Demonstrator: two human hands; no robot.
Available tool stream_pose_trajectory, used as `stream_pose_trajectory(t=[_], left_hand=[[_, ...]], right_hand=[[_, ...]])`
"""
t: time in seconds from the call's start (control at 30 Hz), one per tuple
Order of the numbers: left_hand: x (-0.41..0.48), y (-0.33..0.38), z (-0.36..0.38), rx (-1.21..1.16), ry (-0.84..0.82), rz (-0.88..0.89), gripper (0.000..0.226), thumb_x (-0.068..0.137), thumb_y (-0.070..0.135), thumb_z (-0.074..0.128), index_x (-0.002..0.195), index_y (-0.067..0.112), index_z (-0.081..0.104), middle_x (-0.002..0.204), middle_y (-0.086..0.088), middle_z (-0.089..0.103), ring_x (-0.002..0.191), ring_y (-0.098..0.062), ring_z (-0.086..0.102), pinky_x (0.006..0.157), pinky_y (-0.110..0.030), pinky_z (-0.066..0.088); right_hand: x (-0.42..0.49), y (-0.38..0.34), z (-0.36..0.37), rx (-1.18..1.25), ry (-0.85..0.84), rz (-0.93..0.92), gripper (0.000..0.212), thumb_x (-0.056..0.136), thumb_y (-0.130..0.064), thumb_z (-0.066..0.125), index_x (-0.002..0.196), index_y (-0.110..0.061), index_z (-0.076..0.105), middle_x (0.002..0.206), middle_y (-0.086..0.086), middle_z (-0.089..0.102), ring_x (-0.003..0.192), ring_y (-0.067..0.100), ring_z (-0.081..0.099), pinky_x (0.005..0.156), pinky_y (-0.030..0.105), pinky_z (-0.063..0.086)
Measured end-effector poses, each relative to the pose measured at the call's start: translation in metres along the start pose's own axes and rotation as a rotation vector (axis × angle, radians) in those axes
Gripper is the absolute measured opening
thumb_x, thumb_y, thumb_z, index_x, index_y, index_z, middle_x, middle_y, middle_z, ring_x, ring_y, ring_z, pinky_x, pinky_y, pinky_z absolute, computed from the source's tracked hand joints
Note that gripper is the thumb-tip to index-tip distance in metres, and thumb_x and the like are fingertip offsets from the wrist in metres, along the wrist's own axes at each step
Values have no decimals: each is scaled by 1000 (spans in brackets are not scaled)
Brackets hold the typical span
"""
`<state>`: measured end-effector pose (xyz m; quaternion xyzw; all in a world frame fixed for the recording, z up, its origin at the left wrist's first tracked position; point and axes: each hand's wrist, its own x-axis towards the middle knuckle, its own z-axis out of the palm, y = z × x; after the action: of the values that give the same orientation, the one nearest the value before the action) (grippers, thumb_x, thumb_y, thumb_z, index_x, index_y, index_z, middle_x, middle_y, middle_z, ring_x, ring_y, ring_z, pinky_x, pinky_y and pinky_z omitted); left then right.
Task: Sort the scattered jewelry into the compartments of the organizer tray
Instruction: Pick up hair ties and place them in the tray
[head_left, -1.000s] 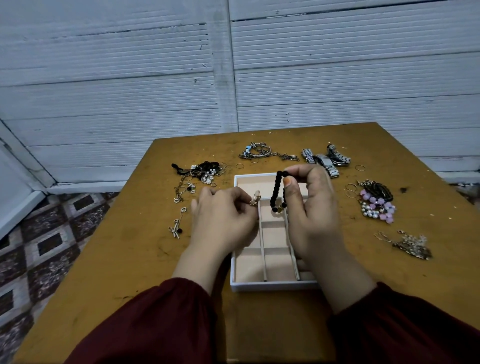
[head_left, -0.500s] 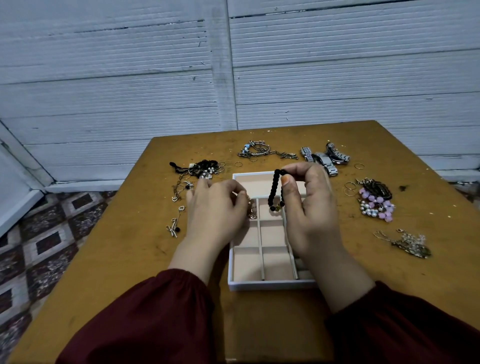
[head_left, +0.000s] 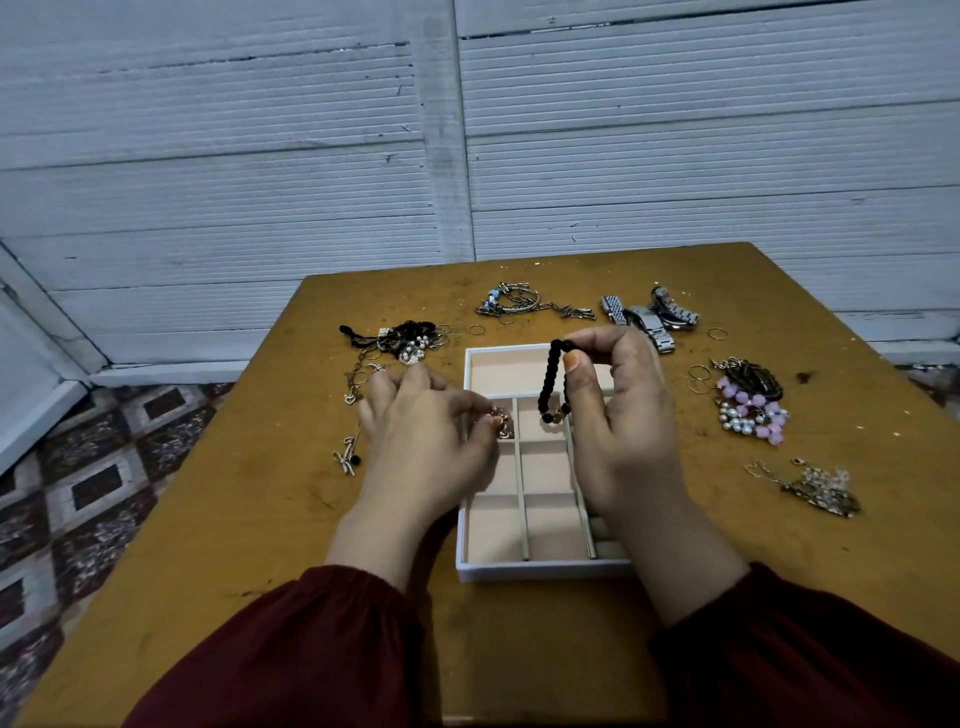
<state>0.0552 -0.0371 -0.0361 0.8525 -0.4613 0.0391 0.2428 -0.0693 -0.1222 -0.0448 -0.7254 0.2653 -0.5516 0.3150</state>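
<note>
A white organizer tray (head_left: 540, 570) with peach compartments sits mid-table. My right hand (head_left: 628, 431) pinches a black bead bracelet (head_left: 551, 384) by its top, so it hangs over the tray's upper middle compartments. My left hand (head_left: 423, 441) hovers over the tray's left column, its fingertips pinching a small gold piece (head_left: 501, 421) low in an upper-left compartment. Scattered jewelry lies around: a black and pearl tangle (head_left: 410, 340) at the left, a small bow charm (head_left: 347, 460), silver bangles (head_left: 511, 301), metal watches (head_left: 652, 317), pink and pearl beads (head_left: 750, 410), a gold chain cluster (head_left: 815, 488).
The wooden table (head_left: 234, 519) has loose thin rings (head_left: 698, 371) to the right of the tray. A white panelled wall stands behind, and patterned floor tiles (head_left: 93, 467) show past the table's left edge.
My left hand has lowered the small gold piece into the tray's upper-left area. The right hand keeps the black bracelet hanging in about the same place.
</note>
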Motion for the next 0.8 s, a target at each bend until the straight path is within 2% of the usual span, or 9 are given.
stream_pose_trajectory(t=[0.23,0.33,0.43,0.53,0.6,0.7,0.8], left_hand=[[0,-4,2,-40,-4,-80,17,87,40,58,100,39,69,103,9,41,111,-18,24,80,-28,14],[2,-6,4,-89,-25,-129,13,84,41,62,94,40,68,104,9,41,113,-19,26,83,-28,16],[2,-9,6,-241,-30,-155,8,81,38,66,89,40,68,104,8,45,112,-15,28,86,-28,19],[1,-14,5,-416,28,-176,12,83,31,65,87,42,62,108,6,49,116,-16,31,100,-34,28],[-2,-20,2,-404,82,-162,16,87,25,61,93,39,59,111,6,51,117,-20,36,102,-37,31],[-11,-31,-2,-220,108,-86,26,92,26,54,117,31,56,125,7,50,121,-17,38,94,-30,27],[-22,-35,-5,-50,25,-50,43,97,36,42,139,31,40,145,7,37,135,-15,26,107,-39,24]], right_hand=[[0,0,0,4,-2,17,11,93,-24,46,101,-28,53,98,-18,51,95,18,54,83,52,46],[-1,2,0,14,-5,27,12,93,-29,44,101,-32,53,98,-18,52,95,18,55,81,53,46],[-1,3,0,14,-6,23,13,93,-30,44,101,-33,52,99,-18,52,96,18,55,81,53,46],[-1,2,-1,6,-9,17,13,93,-29,44,102,-30,53,98,-20,51,96,17,55,82,53,46],[-1,2,-1,2,-11,18,12,93,-29,44,101,-30,53,97,-20,51,95,16,54,82,53,46],[-1,1,-1,-7,-12,24,11,93,-31,44,100,-32,51,98,-20,52,96,15,54,81,53,46],[-1,0,-1,-18,-21,46,10,93,-29,45,100,-33,51,99,-20,52,97,15,54,83,52,46]])
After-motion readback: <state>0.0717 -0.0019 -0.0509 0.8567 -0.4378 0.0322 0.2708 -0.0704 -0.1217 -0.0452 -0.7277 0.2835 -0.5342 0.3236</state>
